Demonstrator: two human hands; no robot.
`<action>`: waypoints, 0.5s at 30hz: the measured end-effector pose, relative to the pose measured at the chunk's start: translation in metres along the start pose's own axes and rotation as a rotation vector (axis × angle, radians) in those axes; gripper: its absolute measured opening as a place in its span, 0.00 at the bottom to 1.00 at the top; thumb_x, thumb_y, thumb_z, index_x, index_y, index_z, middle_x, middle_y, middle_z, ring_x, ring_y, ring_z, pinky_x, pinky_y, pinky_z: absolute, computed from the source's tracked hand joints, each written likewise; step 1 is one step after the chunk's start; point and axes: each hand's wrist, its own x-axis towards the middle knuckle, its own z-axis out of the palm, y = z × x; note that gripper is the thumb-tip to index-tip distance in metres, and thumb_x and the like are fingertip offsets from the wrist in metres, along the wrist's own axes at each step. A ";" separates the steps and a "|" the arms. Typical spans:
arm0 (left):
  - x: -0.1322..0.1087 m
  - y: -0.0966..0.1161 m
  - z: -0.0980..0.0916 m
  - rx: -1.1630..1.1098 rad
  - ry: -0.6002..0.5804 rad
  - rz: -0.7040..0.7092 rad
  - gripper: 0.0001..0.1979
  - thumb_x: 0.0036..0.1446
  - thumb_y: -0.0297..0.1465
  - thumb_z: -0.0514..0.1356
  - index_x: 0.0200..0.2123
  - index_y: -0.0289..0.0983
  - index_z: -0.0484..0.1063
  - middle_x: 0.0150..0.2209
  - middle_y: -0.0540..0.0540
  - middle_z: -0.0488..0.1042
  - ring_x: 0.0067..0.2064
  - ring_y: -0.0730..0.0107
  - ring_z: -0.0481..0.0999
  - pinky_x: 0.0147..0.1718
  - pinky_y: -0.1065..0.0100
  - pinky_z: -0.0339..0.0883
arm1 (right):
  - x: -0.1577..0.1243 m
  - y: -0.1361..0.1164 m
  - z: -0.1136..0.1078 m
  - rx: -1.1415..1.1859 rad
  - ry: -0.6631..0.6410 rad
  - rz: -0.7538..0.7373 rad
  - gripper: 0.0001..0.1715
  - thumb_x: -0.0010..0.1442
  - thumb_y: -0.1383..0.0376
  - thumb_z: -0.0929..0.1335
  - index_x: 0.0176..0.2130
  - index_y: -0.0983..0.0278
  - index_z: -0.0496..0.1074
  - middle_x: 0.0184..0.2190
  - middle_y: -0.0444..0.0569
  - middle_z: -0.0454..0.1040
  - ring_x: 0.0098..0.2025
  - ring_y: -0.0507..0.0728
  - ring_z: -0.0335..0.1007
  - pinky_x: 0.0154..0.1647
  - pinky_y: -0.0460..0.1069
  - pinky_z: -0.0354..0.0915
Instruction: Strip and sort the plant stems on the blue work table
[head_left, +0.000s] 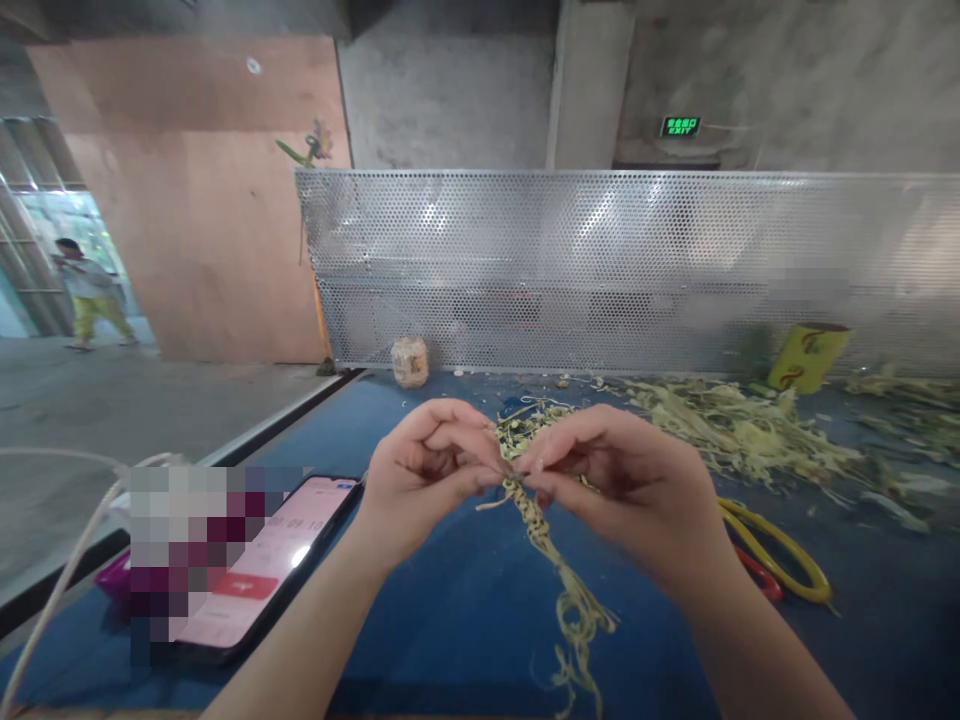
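Both my hands are raised over the blue table [465, 620] and pinch a braid of pale green-yellow plant strips [551, 545]. My left hand [427, 475] has its fingers curled and closed on the upper part of the braid. My right hand [615, 480] pinches the same spot from the right, fingertips meeting the left hand's. The braided end hangs down toward me, with loose frayed strands [577, 640] at the bottom. More of the strip bundle [525, 420] shows behind my fingers.
A phone [262, 570] with a lit screen lies at the left, a white cable [67, 570] beside it. Yellow-handled scissors [780, 550] lie at the right. Loose strips [735, 425], a yellow cup [810, 355] and a small jar [409, 361] stand before a perforated metal screen [615, 270]. A person [86, 295] walks at far left.
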 end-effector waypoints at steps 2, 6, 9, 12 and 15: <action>0.000 0.000 0.000 0.006 0.016 -0.006 0.15 0.45 0.20 0.60 0.37 0.38 0.65 0.24 0.52 0.73 0.28 0.76 0.71 0.27 0.74 0.66 | 0.001 -0.001 -0.001 0.066 -0.024 0.046 0.07 0.48 0.73 0.68 0.30 0.64 0.68 0.28 0.45 0.73 0.28 0.49 0.70 0.28 0.44 0.70; -0.001 0.001 0.001 0.031 0.035 -0.027 0.13 0.45 0.21 0.61 0.36 0.37 0.65 0.24 0.51 0.73 0.27 0.74 0.72 0.25 0.73 0.66 | 0.003 -0.003 0.000 0.095 -0.010 0.072 0.07 0.46 0.72 0.69 0.30 0.64 0.68 0.27 0.45 0.73 0.29 0.50 0.71 0.29 0.44 0.71; -0.001 0.001 0.002 0.038 0.034 -0.036 0.13 0.45 0.22 0.61 0.36 0.37 0.65 0.24 0.51 0.74 0.27 0.75 0.72 0.25 0.73 0.66 | 0.003 -0.002 0.000 0.024 0.009 0.055 0.06 0.47 0.72 0.68 0.29 0.64 0.68 0.26 0.44 0.72 0.26 0.49 0.70 0.26 0.43 0.70; -0.001 0.001 0.002 0.023 0.043 -0.035 0.13 0.45 0.21 0.61 0.35 0.38 0.65 0.24 0.52 0.74 0.27 0.75 0.72 0.24 0.74 0.66 | 0.001 -0.001 0.000 -0.163 0.018 0.000 0.05 0.49 0.72 0.67 0.29 0.63 0.68 0.26 0.43 0.71 0.27 0.49 0.70 0.28 0.43 0.69; 0.000 0.001 0.002 0.003 0.049 -0.023 0.14 0.44 0.19 0.61 0.34 0.37 0.64 0.23 0.52 0.74 0.28 0.75 0.73 0.26 0.74 0.66 | -0.001 -0.001 0.000 -0.367 -0.006 -0.106 0.06 0.51 0.72 0.65 0.31 0.63 0.68 0.27 0.44 0.72 0.29 0.49 0.69 0.30 0.43 0.68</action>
